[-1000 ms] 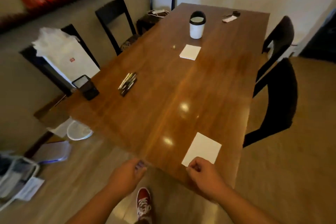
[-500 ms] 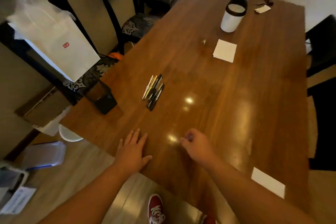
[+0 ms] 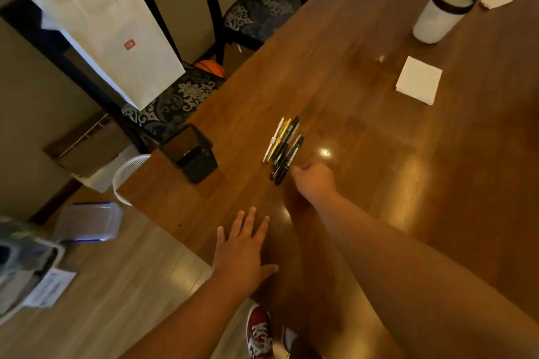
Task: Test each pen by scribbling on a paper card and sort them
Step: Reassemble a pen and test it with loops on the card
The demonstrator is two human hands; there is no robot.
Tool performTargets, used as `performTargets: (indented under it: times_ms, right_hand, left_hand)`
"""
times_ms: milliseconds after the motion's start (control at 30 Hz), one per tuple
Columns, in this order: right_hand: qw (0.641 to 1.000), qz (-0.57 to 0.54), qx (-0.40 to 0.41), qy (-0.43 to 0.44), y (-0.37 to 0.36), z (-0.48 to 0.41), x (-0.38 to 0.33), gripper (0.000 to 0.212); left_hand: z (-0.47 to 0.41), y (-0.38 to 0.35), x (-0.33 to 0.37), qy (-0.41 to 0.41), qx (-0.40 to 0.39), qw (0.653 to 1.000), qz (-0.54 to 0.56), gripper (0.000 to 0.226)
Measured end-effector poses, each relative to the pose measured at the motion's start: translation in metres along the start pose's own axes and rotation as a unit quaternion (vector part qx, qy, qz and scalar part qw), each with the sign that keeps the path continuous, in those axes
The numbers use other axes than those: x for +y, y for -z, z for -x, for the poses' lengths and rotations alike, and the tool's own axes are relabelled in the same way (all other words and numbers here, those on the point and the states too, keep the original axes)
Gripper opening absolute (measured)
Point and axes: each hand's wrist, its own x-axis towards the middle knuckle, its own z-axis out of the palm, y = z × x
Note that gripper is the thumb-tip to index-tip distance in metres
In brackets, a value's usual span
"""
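Several pens [image 3: 284, 146] lie side by side in a bundle on the wooden table [image 3: 379, 183], left of centre. My right hand [image 3: 313, 182] reaches to their near ends with fingers curled, just touching the rightmost pen; I see nothing held in it. My left hand [image 3: 245, 253] rests flat on the table near its front edge, fingers spread. A white paper card [image 3: 418, 80] lies farther back on the right. A black square pen holder [image 3: 189, 154] stands at the table's left corner. A white cup with a black rim [image 3: 437, 14] stands at the far right.
Black chairs with patterned cushions [image 3: 256, 17] line the table's left side; one carries a white paper bag [image 3: 110, 38]. A small white paper and dark items [image 3: 495, 0] lie beyond the cup. A white basket [image 3: 128, 172] and a plastic box [image 3: 87, 223] sit on the floor at left.
My head has turned left and come closer to the pens. My right hand has moved forward from the table edge to the pens' near ends. The left hand has flattened on the table.
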Motion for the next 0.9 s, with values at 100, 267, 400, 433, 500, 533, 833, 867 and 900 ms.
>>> performTargets:
  times_ms: [100,267,400,433,500,533,833,867,900]
  right_hand:
    - [0.999,-0.017,0.001,-0.034,-0.005,-0.019,-0.014,0.027]
    - [0.999,0.005,-0.002,-0.051,-0.012,-0.033,-0.024,0.027]
    - [0.998,0.015,0.001,-0.057,-0.012,-0.036,-0.027,0.026]
    - [0.998,0.02,0.001,-0.057,-0.012,-0.036,-0.027,0.026]
    - [0.998,0.038,-0.005,-0.052,-0.011,-0.034,-0.026,0.022]
    - [0.997,0.052,-0.012,-0.049,-0.011,-0.032,-0.024,0.02]
    - [0.994,0.09,-0.048,-0.046,0.009,0.034,0.033,0.03]
    - [0.995,0.055,-0.062,-0.049,0.014,0.046,0.043,0.031]
    - [0.996,0.008,-0.074,-0.052,0.018,0.06,0.054,0.031]
  left_hand:
    - [0.0,-0.001,-0.001,-0.008,0.003,1.0,-0.001,0.104]
    - [0.0,-0.003,-0.004,-0.008,0.011,1.0,0.004,0.105]
    - [0.001,-0.003,-0.004,-0.009,0.013,1.0,0.01,0.106]
    - [0.001,-0.002,-0.004,-0.01,0.012,1.0,0.01,0.105]
    - [0.001,-0.001,-0.004,-0.009,0.009,1.0,0.008,0.105]
    - [0.001,0.0,-0.004,-0.008,0.008,1.0,0.007,0.105]
    - [-0.002,0.003,0.0,0.0,0.012,1.0,-0.002,0.104]
    - [-0.002,0.004,0.001,0.003,0.01,1.0,0.001,0.103]
    - [-0.001,0.007,0.003,0.007,0.006,1.0,0.009,0.1]
